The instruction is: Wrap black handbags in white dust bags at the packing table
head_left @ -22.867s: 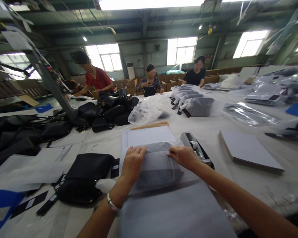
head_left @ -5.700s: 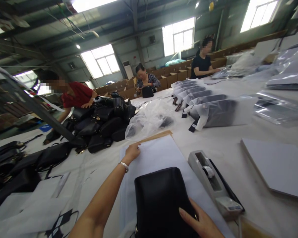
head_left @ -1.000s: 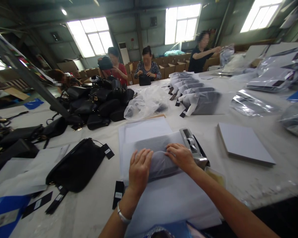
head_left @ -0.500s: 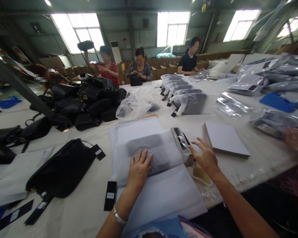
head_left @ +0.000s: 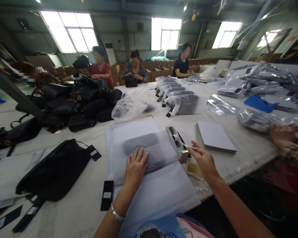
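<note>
While flat on wrapped bag (head_left: 149, 155), left hand (head_left: 135, 167).

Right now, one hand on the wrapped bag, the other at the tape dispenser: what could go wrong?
1. Only the left hand pins the tissue-wrapped bag; the loose fold may spring open.
2. The right hand reaches the tape dispenser at its cutter end; its fingers may get nicked.
3. The hang tag lies outside the tissue and may be left out of the wrap.

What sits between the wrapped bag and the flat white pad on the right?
In the head view, the tape dispenser sits between the wrapped bag and white pad.
</note>
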The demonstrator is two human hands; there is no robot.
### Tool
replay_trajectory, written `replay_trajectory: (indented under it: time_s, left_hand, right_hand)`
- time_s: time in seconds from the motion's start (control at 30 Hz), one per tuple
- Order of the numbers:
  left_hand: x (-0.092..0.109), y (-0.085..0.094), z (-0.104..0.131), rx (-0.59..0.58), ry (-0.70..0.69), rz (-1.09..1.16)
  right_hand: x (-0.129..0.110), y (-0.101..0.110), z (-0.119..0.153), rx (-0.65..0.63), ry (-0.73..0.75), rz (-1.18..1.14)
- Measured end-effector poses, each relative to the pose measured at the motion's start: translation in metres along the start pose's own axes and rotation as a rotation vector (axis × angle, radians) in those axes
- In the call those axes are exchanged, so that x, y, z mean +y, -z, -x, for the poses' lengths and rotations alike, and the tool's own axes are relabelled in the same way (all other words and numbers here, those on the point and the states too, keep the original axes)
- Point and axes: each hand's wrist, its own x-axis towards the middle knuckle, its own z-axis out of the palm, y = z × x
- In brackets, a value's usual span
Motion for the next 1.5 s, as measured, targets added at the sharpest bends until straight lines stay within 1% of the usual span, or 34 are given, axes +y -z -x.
replay_trajectory:
  time_s: [0.07, 0.1, 0.2, 0.27, 0.3, 0.37, 0.43, 0.5, 0.6, 0.67, 0.7, 0.77, 0.8, 0.87, 0.9, 0.97, 1.1, 1.2, 1.27, 1.33, 1.4, 1.5]
  left_hand:
    - [0.000, -0.001, 0.000, -0.004, 0.001, -0.002]
    - [0.000, -0.001, 0.000, -0.004, 0.002, -0.004]
    - [0.000, -0.002, 0.000, 0.005, -0.004, -0.010]
    - [0.000, -0.002, 0.000, 0.008, -0.009, -0.017]
    - [0.000, -0.001, 0.000, 0.006, -0.011, -0.021]
    - [0.001, 0.001, 0.000, -0.003, -0.008, -0.032]
    - [0.001, 0.002, -0.001, -0.014, -0.003, -0.039]
    - [0.002, 0.003, -0.002, -0.025, 0.005, -0.044]
    - [0.001, 0.002, -0.002, -0.029, 0.006, -0.059]
    - [0.000, 0.000, -0.001, -0.021, 0.000, -0.067]
    - [-0.001, -0.001, -0.001, -0.016, -0.003, -0.068]
    - [-0.001, -0.003, -0.001, -0.009, -0.006, -0.063]
    - [-0.001, -0.003, -0.001, -0.008, -0.006, -0.060]
    - [-0.001, -0.002, -0.001, -0.009, -0.003, -0.051]
    - [-0.001, -0.002, -0.001, -0.011, 0.000, -0.046]
    - [-0.001, -0.001, -0.001, -0.016, 0.010, -0.036]
    - [-0.001, -0.002, -0.002, -0.022, 0.026, -0.014]
    - [-0.001, -0.002, -0.003, -0.023, 0.043, -0.008]
    - [-0.001, -0.003, -0.003, -0.023, 0.045, -0.006]
    - [-0.002, -0.005, -0.004, -0.016, 0.042, -0.007]
    - [-0.003, -0.006, -0.004, -0.006, 0.040, -0.013]
    - [-0.003, -0.008, -0.004, 0.001, 0.040, -0.024]
  right_hand:
    - [0.000, 0.007, 0.014, -0.004, -0.034, -0.010]
    - [0.002, 0.011, 0.020, -0.023, -0.078, -0.021]
    - [0.013, 0.018, 0.030, -0.096, -0.266, -0.099]
    - [0.021, 0.021, 0.030, -0.130, -0.355, -0.159]
    - [0.025, 0.022, 0.027, -0.149, -0.373, -0.171]
    - [0.032, 0.024, 0.018, -0.193, -0.343, -0.122]
    - [0.037, 0.028, 0.007, -0.227, -0.230, 0.044]
    - [0.041, 0.035, -0.004, -0.238, -0.074, 0.287]
    - [0.040, 0.052, -0.012, -0.208, 0.234, 0.626]
    - [0.032, 0.063, -0.015, -0.215, 0.498, 0.779]
    - [0.025, 0.068, -0.016, -0.239, 0.635, 0.835]
    - [0.007, 0.071, -0.021, -0.319, 0.872, 0.907]
    - [-0.002, 0.070, -0.024, -0.369, 0.970, 0.920]
    - [-0.021, 0.058, -0.032, -0.479, 1.118, 0.911]
    - [-0.029, 0.048, -0.036, -0.534, 1.164, 0.895]
    - [-0.041, 0.023, -0.045, -0.638, 1.216, 0.840]
    - [-0.051, -0.043, -0.058, -0.817, 1.244, 0.736]
    - [-0.054, -0.089, -0.069, -0.916, 1.245, 0.807]
    - [-0.058, -0.111, -0.076, -0.976, 1.225, 0.893]
    - [-0.062, -0.125, -0.082, -1.035, 1.190, 0.972]
    - [-0.066, -0.130, -0.086, -1.069, 1.146, 1.046]
    - [-0.069, -0.134, -0.088, -1.027, 1.064, 1.146]
